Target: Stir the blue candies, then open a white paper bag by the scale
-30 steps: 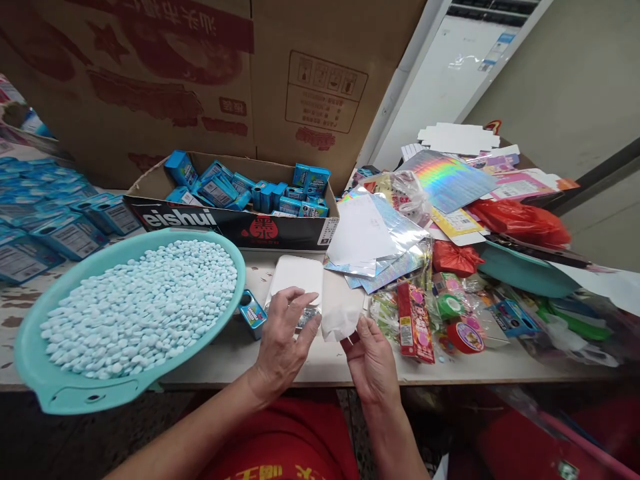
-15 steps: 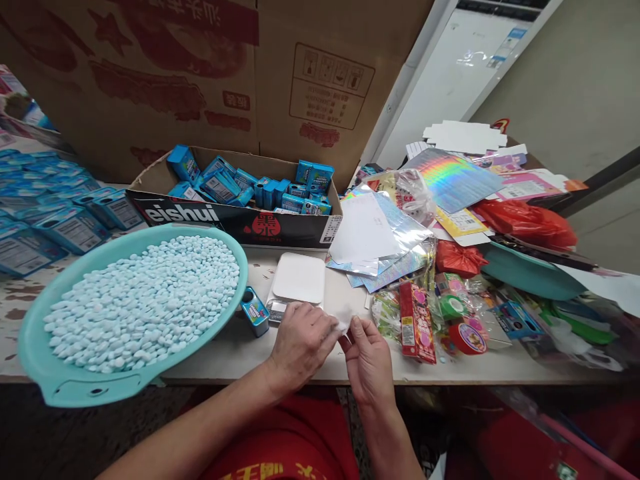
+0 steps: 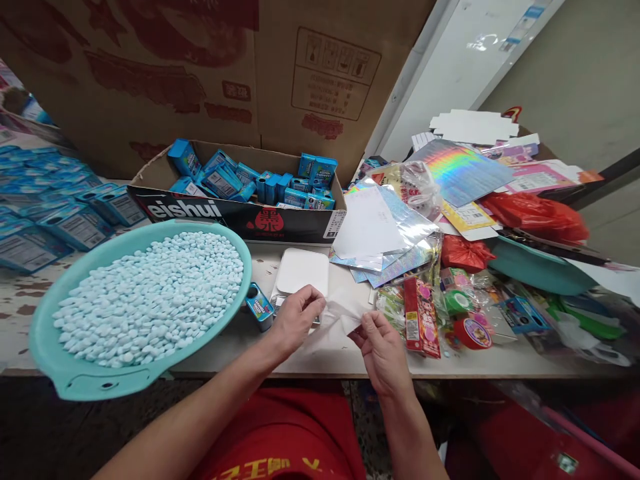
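Between my two hands a thin, clear plastic bag is stretched out above the table. My left hand pinches its left side, and my right hand grips the right side between thumb and fingers. Behind my left hand lies a white kitchen scale, partly covered by that hand. A small blue candy box with a dark opening on top stands left of the scale. Left of it, a big turquoise basin is heaped with pale blue tablets.
A cut-down carton holding several blue boxes stands behind the basin, against a large cardboard box. More blue boxes are stacked at left. Holographic sheets, a red box, tape rolls and plastic bags crowd the right.
My hands have moved apart, the left going left and the right going right. The plastic that was bunched between my fingers is now spread out between them.
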### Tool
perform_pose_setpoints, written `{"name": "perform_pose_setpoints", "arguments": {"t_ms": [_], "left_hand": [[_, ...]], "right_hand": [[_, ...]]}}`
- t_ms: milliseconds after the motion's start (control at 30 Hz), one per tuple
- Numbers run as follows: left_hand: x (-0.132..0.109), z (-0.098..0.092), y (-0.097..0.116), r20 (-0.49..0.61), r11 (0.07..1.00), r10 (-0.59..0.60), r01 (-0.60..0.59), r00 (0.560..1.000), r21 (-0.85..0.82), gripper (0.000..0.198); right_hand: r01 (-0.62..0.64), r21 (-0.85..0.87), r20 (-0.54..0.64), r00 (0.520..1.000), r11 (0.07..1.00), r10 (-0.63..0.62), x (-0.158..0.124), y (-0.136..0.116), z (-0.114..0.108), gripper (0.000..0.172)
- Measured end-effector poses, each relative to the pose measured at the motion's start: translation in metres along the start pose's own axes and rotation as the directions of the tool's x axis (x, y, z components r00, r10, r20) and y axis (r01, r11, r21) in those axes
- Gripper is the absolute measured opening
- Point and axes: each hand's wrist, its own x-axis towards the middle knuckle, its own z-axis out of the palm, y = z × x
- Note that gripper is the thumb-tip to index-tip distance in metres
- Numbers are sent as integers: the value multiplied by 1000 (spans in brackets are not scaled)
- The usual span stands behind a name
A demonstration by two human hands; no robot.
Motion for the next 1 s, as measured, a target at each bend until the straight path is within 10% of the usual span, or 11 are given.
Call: {"name": "perform_pose_setpoints", "arguments": {"t_ms": [567,700,800,900,1000], "left_hand": [[1,9,12,-114,881,234,-161,966,445,19],[2,10,7,-87,995,44,-36,995,89,29],[1,9,4,185,925,-200,247,962,-289,57],[-1,5,2,366,855,-255,386,895,-347,58],[-3,-3,0,322,885,-244,346,915,-311,46]], "right_hand": [[73,-185,54,996,980,-64,-8,20,10,42],[22,-89,66,998,996,-16,-3,20,7,43],[15,-52,56,998,999,-12,-2,15,5,46],[15,-62,51,999,998,-12,-2,13,3,48],[20,-82,51,999,996,-16,-2,14,0,47]]}}
